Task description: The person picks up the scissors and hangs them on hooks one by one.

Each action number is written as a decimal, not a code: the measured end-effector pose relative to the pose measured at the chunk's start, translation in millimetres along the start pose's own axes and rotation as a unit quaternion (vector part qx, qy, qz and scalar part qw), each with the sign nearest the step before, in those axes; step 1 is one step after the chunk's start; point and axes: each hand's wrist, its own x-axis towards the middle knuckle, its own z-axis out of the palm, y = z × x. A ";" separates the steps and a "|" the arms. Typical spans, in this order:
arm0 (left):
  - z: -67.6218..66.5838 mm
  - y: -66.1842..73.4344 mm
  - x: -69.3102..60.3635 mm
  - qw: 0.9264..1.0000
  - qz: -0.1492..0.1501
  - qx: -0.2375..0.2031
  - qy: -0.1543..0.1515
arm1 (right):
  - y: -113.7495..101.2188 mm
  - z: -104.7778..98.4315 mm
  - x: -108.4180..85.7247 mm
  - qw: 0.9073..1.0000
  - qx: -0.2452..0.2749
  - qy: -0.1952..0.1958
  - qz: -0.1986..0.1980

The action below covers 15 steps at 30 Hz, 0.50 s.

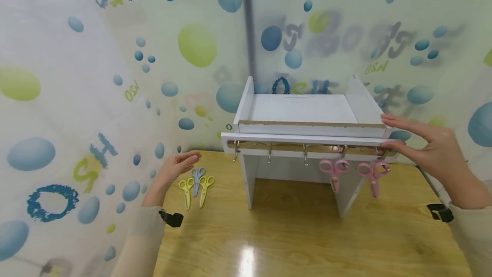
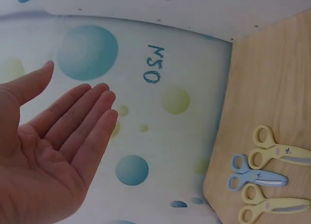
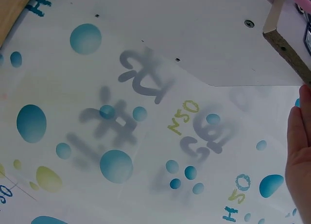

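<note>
Left of the white shelf (image 1: 300, 131), my left hand (image 1: 178, 168) is held in the air with fingers extended, holding nothing. Its palm and straight fingers show in the left wrist view. Near it on the table lie a blue pair of scissors (image 1: 196, 181) and two yellow pairs, one on the left (image 1: 186, 191) and one on the right (image 1: 205, 190). My right hand (image 1: 434, 144) touches the shelf's right front corner with fairly straight fingers and thumb. Two pink pairs of scissors, one inner (image 1: 335, 174) and one outer (image 1: 374, 178), hang from the hook rail's (image 1: 253, 145) right-hand hooks.
Several metal hooks line the rail; the three on the left, such as the leftmost hook (image 1: 236, 152), carry nothing. The shelf stands on a wooden table (image 1: 292, 234). A patterned curtain (image 1: 215, 25) with dots and letters encloses the back and left side.
</note>
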 end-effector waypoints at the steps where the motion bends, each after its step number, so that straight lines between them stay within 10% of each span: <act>1: -0.7 -5.6 -1.3 1.000 -0.018 0.002 -0.001 | 0.6 0.4 -0.4 1.000 -0.002 -0.001 0.000; 15: -13.9 -93.4 -18.7 0.974 -0.199 -0.108 0.021 | -2.0 -2.0 -3.5 0.999 -0.025 -0.021 0.021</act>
